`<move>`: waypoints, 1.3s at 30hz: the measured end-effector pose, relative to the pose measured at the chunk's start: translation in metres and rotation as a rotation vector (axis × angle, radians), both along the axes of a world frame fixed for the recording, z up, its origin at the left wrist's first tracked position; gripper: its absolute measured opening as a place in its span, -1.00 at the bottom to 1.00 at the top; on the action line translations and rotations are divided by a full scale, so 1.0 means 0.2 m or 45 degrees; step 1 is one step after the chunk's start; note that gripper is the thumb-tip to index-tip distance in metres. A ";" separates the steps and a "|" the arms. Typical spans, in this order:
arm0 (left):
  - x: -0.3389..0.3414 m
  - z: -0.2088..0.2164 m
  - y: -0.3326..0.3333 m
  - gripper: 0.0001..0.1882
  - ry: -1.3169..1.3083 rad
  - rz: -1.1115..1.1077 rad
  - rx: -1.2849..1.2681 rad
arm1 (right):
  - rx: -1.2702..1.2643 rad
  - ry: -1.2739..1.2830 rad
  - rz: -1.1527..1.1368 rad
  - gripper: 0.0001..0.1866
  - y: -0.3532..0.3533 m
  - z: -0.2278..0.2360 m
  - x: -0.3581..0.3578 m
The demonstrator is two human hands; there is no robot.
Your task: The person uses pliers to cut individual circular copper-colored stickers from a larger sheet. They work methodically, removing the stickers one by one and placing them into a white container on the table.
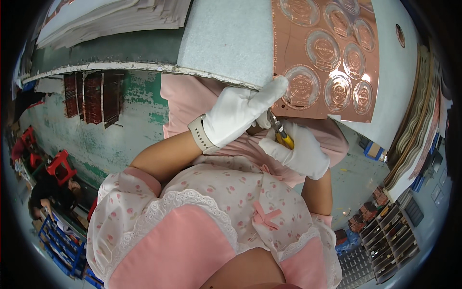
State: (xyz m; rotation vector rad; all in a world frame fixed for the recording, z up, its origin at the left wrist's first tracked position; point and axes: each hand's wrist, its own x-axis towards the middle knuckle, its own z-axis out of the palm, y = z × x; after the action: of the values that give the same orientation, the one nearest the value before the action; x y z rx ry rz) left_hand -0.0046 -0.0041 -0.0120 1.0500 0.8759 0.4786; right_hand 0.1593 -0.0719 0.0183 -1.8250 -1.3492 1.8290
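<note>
My left hand (238, 111), in a white glove with a pale watch strap at the wrist, is at the near left corner of a copper-coloured sheet (332, 67). Its thumb lies over the sheet's left edge and its other fingers curl below, partly hidden. Several round embossed shapes with raised lettering cover the shiny sheet. In my white-gloved right hand (303, 153) is a pair of pliers (285, 137) with yellow and black handles. The metal jaws point up at the sheet's near left corner, close to my left fingers. What lies between the jaws cannot be made out.
The sheet lies on a white-topped table (392, 96) beside a pale foam pad (226, 41). Stacked papers (115, 21) are at the far left. Layered sheets (409, 125) hang at the right, above a rack (392, 241). Another person (45, 195) and red stools (61, 167) are at left.
</note>
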 end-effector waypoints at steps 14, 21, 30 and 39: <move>0.01 -0.08 -0.02 -0.64 -0.066 0.038 0.221 | 0.062 -0.067 0.032 -0.60 0.02 0.00 0.00; -0.01 -0.08 -0.02 -0.64 -0.073 -0.020 0.321 | 0.102 -0.080 0.048 -0.57 0.03 0.00 -0.01; -0.01 -0.02 0.02 -0.68 -0.007 -0.076 0.010 | -0.020 -0.186 0.137 -0.54 0.05 0.00 -0.02; 0.06 0.08 -0.04 -0.58 0.111 -0.059 -0.384 | -0.018 0.078 0.359 -0.60 -0.11 0.00 0.08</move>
State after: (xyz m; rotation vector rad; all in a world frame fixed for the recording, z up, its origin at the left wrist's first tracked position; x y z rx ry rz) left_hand 0.0075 -0.0122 0.0032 0.8161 0.9651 0.2529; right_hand 0.1757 -0.0930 0.0183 -1.6386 -1.6448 2.0142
